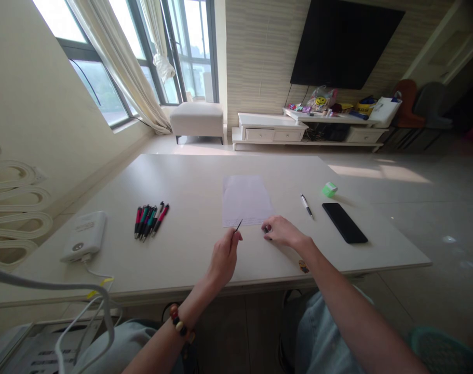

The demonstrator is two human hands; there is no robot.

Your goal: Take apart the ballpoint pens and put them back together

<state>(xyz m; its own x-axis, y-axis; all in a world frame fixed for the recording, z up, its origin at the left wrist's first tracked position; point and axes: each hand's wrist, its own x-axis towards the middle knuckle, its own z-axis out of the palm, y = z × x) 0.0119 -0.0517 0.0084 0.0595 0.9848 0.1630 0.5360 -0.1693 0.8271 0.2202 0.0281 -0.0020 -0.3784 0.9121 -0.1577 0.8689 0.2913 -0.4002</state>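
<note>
My left hand (224, 255) is closed on a thin dark stick (239, 225), much like a pen refill, that points up over the near edge of a white sheet of paper (246, 197). Beside the sheet's lower right corner, my right hand (282, 231) has its fingers pinched around a small dark piece (266, 229), mostly hidden; its kind cannot be made out. Fine lines run along the paper's near edge. To the right of the paper lies a silver and black pen (307, 206). A group of red, green and black pens (150, 221) lies on the left.
On the white table (189, 259) lie a black phone (344, 222) and a small green and white box (329, 189) at right. A white device (86, 235) with a cable stands at left. A small yellow sticker (303, 266) sits near the front edge, by my right forearm.
</note>
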